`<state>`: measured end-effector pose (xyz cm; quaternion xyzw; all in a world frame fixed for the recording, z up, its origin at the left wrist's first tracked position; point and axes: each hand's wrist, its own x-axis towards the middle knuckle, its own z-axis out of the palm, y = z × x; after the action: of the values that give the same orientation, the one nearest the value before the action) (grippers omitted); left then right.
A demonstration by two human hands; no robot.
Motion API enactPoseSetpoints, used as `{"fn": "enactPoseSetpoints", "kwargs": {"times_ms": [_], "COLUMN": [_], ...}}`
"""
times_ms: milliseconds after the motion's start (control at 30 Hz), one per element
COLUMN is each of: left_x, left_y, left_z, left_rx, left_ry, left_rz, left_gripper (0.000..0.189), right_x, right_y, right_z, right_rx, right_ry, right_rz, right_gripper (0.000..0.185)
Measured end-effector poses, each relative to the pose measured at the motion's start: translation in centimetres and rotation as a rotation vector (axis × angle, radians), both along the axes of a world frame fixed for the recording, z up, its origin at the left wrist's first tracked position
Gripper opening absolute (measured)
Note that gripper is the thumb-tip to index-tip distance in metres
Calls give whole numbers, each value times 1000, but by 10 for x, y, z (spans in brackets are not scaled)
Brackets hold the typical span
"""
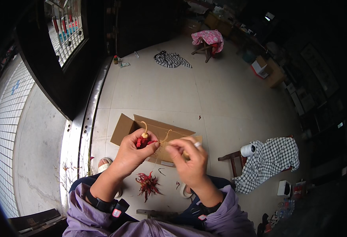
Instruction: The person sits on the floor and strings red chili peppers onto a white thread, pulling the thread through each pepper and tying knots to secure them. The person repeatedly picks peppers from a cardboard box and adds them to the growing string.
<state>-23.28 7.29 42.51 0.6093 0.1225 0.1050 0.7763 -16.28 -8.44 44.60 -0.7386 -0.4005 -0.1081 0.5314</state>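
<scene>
My left hand point(133, 149) grips dried red chili peppers point(142, 142) between thumb and fingers, with one curved pale stem pointing up. Just to its right, my right hand point(189, 157) has its thumb and fingertips close together near another chili's stem point(167, 136); whether it pinches a thread is too small to tell. A ring is on one of its fingers. Both hands are above an open cardboard box point(164, 121). Below them, a cluster of dried red chilies point(148, 185) hangs or lies between my feet; a thin thread seems to run up from it.
On the right, a wooden stool bears a black-and-white checked cloth point(269, 160) and a spool of white thread point(247, 150). A striped cloth point(173, 60) lies on the tiled floor ahead, near a stool with a pink cloth point(208, 38). An open door point(43, 59) and metal threshold are at left.
</scene>
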Motion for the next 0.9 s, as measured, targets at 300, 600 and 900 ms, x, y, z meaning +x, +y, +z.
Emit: {"fn": "enactPoseSetpoints", "kwargs": {"times_ms": [300,600,900], "left_x": [-1,-5,-22], "left_y": [-8,-18,-18], "left_z": [-8,-37,-113], "left_rx": [263,442,358], "left_ry": [-42,-13,91], "left_rz": [-101,-216,-307], "left_gripper": [13,10,11], "right_x": [10,-4,-38], "right_y": [-3,-19,-65], "right_z": [-2,21,58], "right_rx": [-261,-68,151], "right_ry": [-339,-221,697], "right_rz": [-6,-6,385], "right_gripper": [12,3,12]}}
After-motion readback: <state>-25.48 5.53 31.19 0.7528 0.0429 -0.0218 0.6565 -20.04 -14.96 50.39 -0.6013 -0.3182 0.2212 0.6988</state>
